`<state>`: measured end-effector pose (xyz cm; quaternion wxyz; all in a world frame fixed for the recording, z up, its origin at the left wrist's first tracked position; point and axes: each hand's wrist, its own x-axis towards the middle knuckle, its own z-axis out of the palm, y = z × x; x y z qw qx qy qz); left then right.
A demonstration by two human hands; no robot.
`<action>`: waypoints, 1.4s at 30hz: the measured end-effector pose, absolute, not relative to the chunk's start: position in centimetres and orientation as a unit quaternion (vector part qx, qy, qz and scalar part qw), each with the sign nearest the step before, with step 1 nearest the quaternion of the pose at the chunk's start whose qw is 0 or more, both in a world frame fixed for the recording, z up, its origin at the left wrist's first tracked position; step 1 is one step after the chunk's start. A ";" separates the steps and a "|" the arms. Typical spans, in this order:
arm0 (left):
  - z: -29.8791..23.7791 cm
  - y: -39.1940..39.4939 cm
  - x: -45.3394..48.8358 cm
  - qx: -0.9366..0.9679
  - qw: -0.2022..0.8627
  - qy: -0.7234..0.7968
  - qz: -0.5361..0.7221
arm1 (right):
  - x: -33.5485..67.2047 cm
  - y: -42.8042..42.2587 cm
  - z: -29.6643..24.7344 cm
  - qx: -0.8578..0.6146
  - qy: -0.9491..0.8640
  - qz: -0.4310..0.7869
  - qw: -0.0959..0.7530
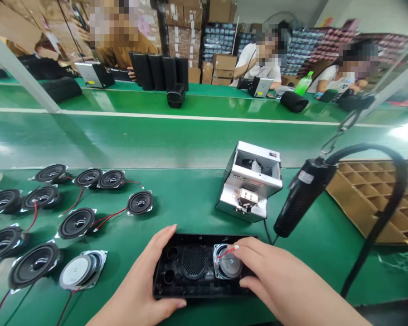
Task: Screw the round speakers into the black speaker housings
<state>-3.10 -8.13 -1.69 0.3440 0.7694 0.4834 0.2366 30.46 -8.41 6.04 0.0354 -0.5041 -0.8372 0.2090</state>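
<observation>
A black plastic speaker housing (177,286) lies on the green bench, its inner side facing up. My left hand (146,276) is wrapped round its left end, fingers along the back edge and thumb at the front. In the right half of the housing sits a speaker driver (228,268), magnet side up, with a red wire across it. My right hand (265,267) grips the driver's right side between thumb and fingers. Left of the driver, a round mesh grille (194,261) and two round holes show in the housing.
Several loose speaker drivers (77,222) with red wires lie at the left. A screw feeder (250,183) stands behind the housing. A black electric screwdriver (301,197) hangs at the right, near a divided cardboard tray (377,194). Across the line (190,102), several people work.
</observation>
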 end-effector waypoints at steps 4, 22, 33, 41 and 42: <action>-0.5 -8.1 -3.1 0.788 0.295 0.491 0.227 | 33.1 -9.3 5.3 -0.584 -0.702 0.012 0.407; 2.5 -3.6 5.7 0.943 0.029 0.291 0.159 | 37.3 -2.3 7.0 -0.465 -0.427 0.372 0.680; 2.3 -3.8 6.0 0.919 -0.015 0.298 0.259 | 28.5 1.9 12.3 -0.358 -0.533 0.300 0.706; 2.0 -4.1 6.0 0.922 0.014 0.306 0.239 | 28.0 3.3 10.6 -0.379 -0.527 0.348 0.676; 2.0 -4.2 6.0 0.924 0.022 0.306 0.227 | 28.2 3.4 10.7 -0.381 -0.526 0.368 0.666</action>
